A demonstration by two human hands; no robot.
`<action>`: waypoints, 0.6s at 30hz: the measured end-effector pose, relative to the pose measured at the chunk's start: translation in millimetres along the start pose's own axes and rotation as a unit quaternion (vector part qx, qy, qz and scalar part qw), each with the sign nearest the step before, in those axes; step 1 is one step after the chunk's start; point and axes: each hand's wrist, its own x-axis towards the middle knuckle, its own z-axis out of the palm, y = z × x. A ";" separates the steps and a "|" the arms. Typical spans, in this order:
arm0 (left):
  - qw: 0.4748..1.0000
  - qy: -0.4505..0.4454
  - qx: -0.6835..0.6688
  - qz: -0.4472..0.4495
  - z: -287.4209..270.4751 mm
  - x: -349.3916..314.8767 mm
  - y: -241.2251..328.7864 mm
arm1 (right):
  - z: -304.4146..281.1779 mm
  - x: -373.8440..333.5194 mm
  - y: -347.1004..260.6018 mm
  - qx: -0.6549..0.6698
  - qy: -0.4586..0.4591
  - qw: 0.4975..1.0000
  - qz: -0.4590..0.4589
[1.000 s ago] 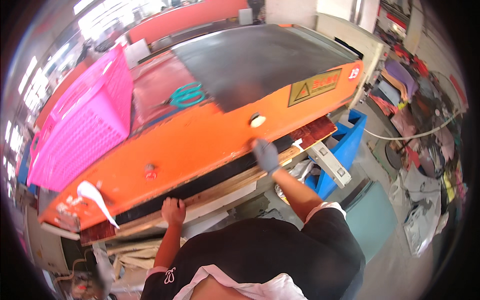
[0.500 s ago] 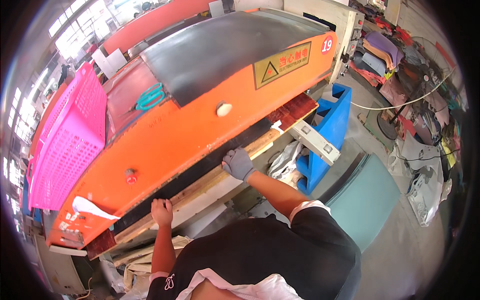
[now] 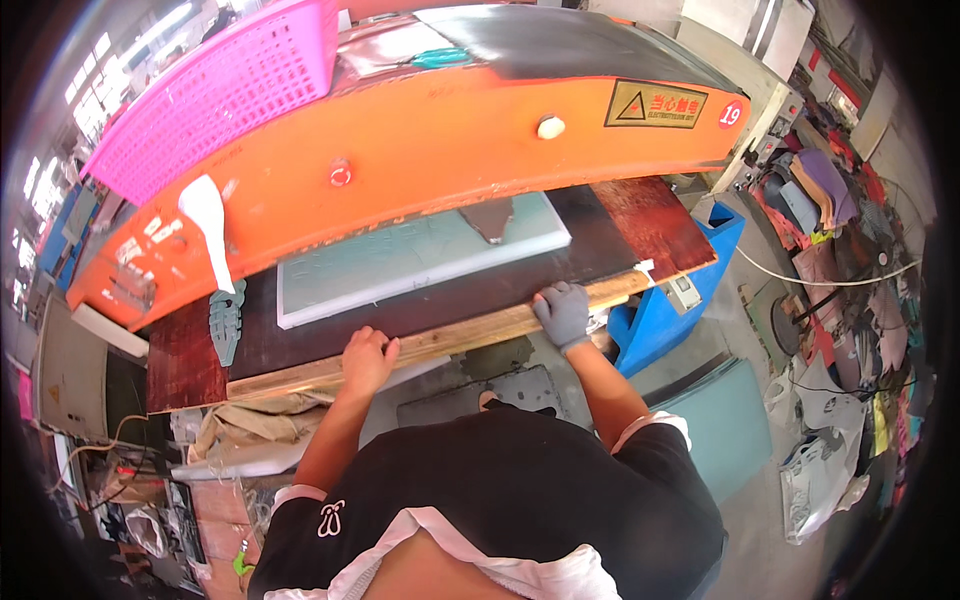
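Observation:
My bare left hand [image 3: 369, 360] has its fingers curled over the wooden front edge [image 3: 440, 343] of a sliding board [image 3: 400, 318]. Farther right along the same edge, my right hand [image 3: 564, 314] grips it in a grey glove. The board is black in the middle with dark red ends, and it juts out from under an orange press [image 3: 440, 135]. On it lies a white-edged slab [image 3: 560, 236] topped by a pale teal sheet [image 3: 390, 248]. A dark brown piece [image 3: 490, 220] rests on the sheet, partly hidden under the press.
A grey-green cut-out strip [image 3: 226, 325] lies at the board's left end. A pink basket [image 3: 220, 105] and teal-handled scissors [image 3: 440, 58] sit on the press. Blue framework [image 3: 660, 320] and stacked teal sheets [image 3: 725, 425] stand at the right. Scrap piles fill the far right.
The board has come out toward me with both hands on its edge, bringing the slab, sheet, brown piece and cut-out strip into view. The head view has also shifted.

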 end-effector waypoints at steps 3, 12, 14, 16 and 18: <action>0.999 -0.039 -0.018 -0.004 -16.9 -47.9 22.3 | -32.1 -42.1 -19.1 -0.027 0.011 0.999 0.025; 0.994 -0.065 -0.085 0.015 -45.4 -187.6 78.6 | -67.3 -36.9 -52.1 0.050 0.013 0.983 0.175; 0.988 -0.112 -0.108 -0.017 -55.3 -206.8 84.4 | -59.8 -12.8 -70.3 -0.019 -0.138 0.968 0.208; 0.986 -0.125 -0.111 -0.021 -64.4 -217.6 85.6 | -59.0 1.2 -89.1 -0.089 -0.288 0.923 0.241; 0.987 -0.141 -0.081 -0.011 -68.1 -219.9 86.4 | -67.3 5.1 -103.7 -0.100 -0.332 0.895 0.280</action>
